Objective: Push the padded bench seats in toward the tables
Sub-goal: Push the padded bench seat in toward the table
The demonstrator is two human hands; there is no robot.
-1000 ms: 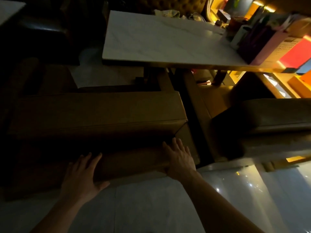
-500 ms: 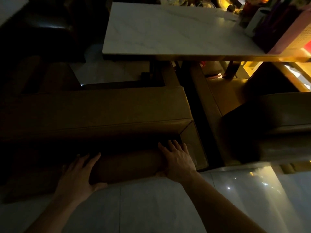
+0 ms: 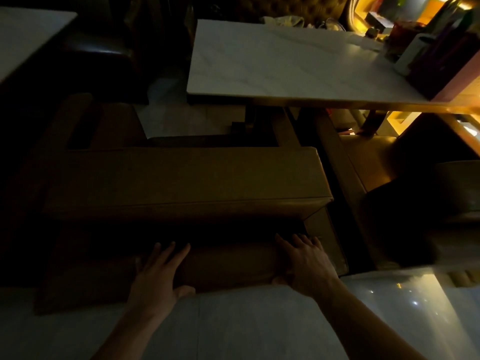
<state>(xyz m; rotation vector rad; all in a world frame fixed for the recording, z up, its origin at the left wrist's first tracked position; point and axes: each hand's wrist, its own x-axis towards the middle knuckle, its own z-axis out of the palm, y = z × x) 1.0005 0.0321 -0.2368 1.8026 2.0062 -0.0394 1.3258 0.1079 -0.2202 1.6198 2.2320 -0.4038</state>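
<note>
Both forearms reach forward over a pale tiled floor (image 3: pixel 233 331). The left hand (image 3: pixel 158 278) lies flat on the near edge of the bench (image 3: pixel 181 183), fingers straight and spread, thumb hooked under the lower rim. The right hand (image 3: pixel 307 263) presses the same edge further right, close to the bench's right corner, fingers straight and slightly fanned; neither hand curls round anything.

The bench is a long, tan, padded block that runs crosswise just ahead of the hands. Its near face is in deep shadow, and its flat top shows a seam line along the front. Its far edge lies just short of the tabletop (image 3: pixel 272 63), a pale marble-patterned slab ahead of the right hand; the table's dark base (image 3: pixel 249 120) stands between the two.

To the right of the right hand, across a dark gap, sits a second padded seat (image 3: pixel 363 157) of the same tan, running away from the hands under the tabletop's right end. A dark rounded shape lies over its near part; what it is cannot be told.

Ahead and left of the left hand, a dark glossy seat (image 3: pixel 104 53) stands beside the corner of another pale tabletop (image 3: pixel 23 35). At the far right of the marble tabletop stand a white cylinder (image 3: pixel 413 53) and some dark upright items, too dim to identify, against warm yellow light.
</note>
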